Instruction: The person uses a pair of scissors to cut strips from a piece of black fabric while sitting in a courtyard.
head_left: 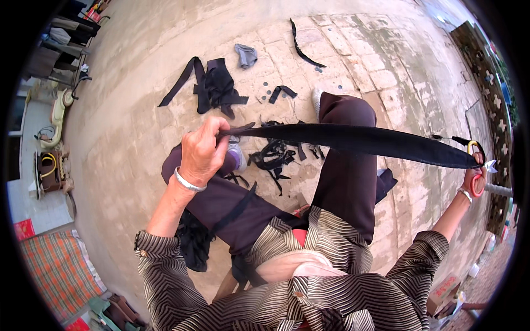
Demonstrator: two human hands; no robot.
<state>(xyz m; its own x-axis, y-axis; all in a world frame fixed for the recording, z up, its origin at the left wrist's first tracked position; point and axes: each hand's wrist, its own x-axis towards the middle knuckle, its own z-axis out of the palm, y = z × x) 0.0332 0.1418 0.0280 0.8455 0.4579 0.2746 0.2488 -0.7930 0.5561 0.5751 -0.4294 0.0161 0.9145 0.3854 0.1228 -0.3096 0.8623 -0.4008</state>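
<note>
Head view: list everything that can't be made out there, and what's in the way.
All in the head view:
- Strip: the part pinched in the left hand, covered by its fingers.
- Scissors: how far the blades open; small near the rim, handles partly covered by the right hand.
- Scraps: how many; they overlap, and the strip crosses in front.
- Discs: what they are; too small.

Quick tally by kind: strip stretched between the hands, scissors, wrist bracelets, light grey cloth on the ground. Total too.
Stretched black strip: 1
Scissors: 1
Bracelets: 2
Light grey cloth: 1
Total: 5
</note>
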